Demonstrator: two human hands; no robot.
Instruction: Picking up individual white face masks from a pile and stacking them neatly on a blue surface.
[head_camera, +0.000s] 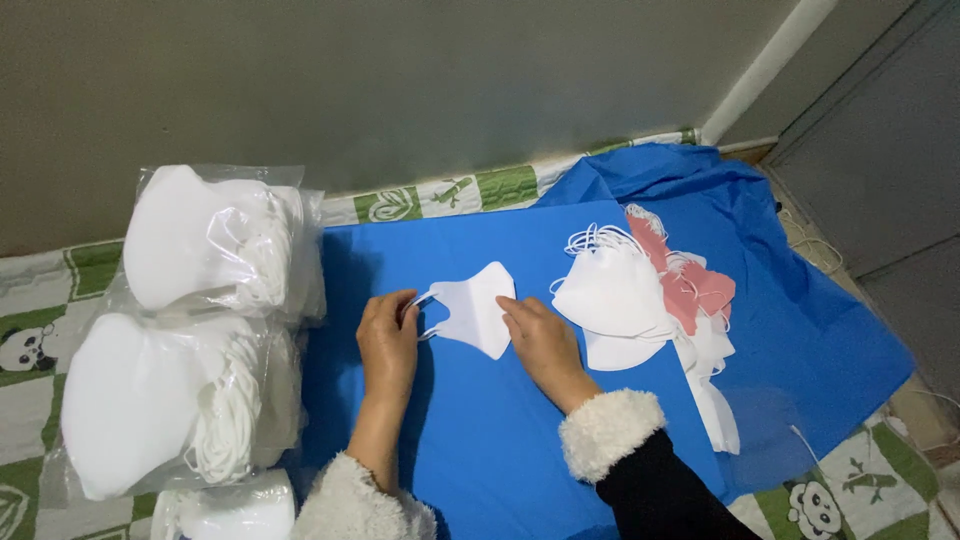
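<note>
- A single white mask (477, 308) is lying flat on the blue sheet (500, 440), just left of the frame centre, between the two hands.
- The left hand (388, 338) is sitting at the mask's left edge, fingers curled in and pinching the white ear loop (425, 315).
- The right hand (541, 340) is lying palm down at the mask's right edge, fingers held together, fingertips pressing on the lower right corner of the mask.
- Both wrists are showing fluffy white cuffs; the right sleeve (660, 490) is running dark to the bottom edge.
- A loose pile of white masks (612, 292) is sitting just right of the right hand, with a few pink masks (700, 290) overlapping it further right.
- Clear bags of stacked white masks (190, 330) are filling the left side of the frame, well apart from the hands.
- A green and white patterned mat (40, 330) is showing under the sheet at the left and lower right edges.
</note>
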